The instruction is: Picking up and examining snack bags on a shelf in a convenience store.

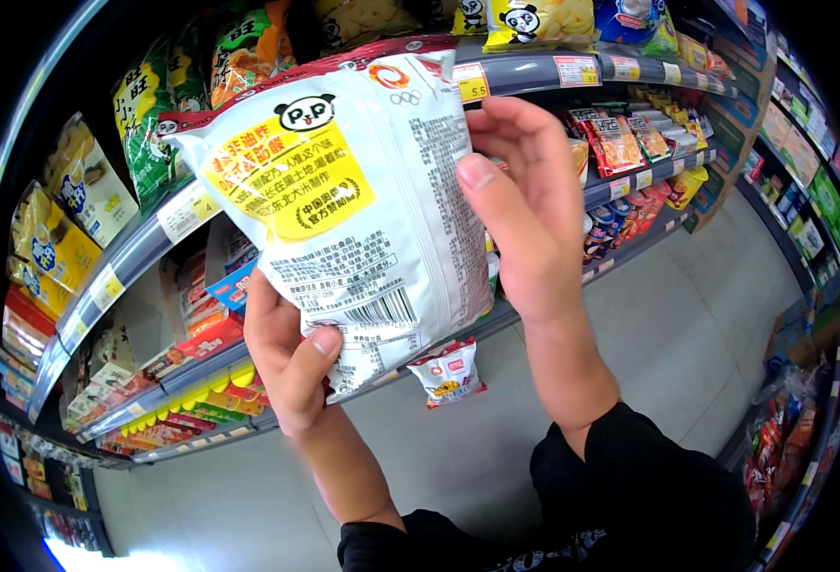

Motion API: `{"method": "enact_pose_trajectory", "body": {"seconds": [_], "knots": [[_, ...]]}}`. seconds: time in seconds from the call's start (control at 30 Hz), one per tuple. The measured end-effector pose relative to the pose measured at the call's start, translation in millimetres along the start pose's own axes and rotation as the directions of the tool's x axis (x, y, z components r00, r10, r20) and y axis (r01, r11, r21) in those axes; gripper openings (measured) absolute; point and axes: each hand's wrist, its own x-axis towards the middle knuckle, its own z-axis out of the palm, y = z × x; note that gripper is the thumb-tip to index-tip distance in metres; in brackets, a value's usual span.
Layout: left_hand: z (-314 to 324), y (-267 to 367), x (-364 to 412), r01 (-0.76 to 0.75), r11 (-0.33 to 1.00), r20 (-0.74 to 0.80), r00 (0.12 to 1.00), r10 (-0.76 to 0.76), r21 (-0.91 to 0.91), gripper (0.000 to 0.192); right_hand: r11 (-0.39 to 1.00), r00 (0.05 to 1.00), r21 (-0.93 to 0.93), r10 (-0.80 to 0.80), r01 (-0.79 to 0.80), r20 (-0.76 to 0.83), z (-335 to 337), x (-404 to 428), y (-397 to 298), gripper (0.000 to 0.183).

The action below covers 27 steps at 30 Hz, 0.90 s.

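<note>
A puffed-snack bag (391, 193), white with a dark red top edge and a printed panda face, is held up in front of the shelves. Its printed back, with a yellow patch and a barcode, faces me. My left hand (295, 354) grips the lower left corner, thumb on the front and fingers behind. My right hand (523, 207) is at the upper right edge, its thumb against the bag and the fingers curved; some fingertips are hidden. Below, a smaller white and red snack bag (450, 373) shows against the grey floor; what supports it is unclear.
Curved store shelves (527, 68) with price tags cross the view. Green snack bags (149, 121) and yellow bags (52, 247) stand at the left; red packets (609, 143) lie on a right shelf. Wrapped goods (777, 436) sit at the lower right, beside the tiled floor (677, 322).
</note>
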Motion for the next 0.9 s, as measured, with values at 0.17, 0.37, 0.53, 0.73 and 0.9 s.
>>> {"method": "enact_pose_trajectory", "body": {"seconds": [0.17,0.37,0.53,0.73,0.9], "knots": [[-1.5,-4.0,5.8,0.015,1.0,0.027,1.0,-0.015,0.004,0.078,0.999,0.999,-0.034,-0.023,0.024,0.024,-2.5,-3.8,-5.4,0.038],[-4.1,-2.8,-1.4,0.028,1.0,0.022,0.999,-0.028,0.004,0.077,0.97,0.991,-0.237,-0.029,0.059,0.128,-10.2,-8.9,-4.9,0.036],[2.7,6.5,-12.8,-0.076,0.882,0.054,0.997,0.058,0.465,0.07,0.976,0.97,-0.202,0.129,-0.086,0.207,-5.1,-16.9,-16.9,0.071],[30.6,15.6,-9.2,-0.483,0.166,0.437,0.864,0.25,0.86,0.062,0.994,0.991,0.057,-0.102,0.097,0.083,18.5,-19.7,-10.6,0.038],[7.2,20.9,-25.7,-0.543,0.392,0.397,0.829,0.395,0.743,0.049,0.998,0.837,-0.057,0.039,-0.009,0.545,-24.5,6.6,-0.9,0.044]]}}
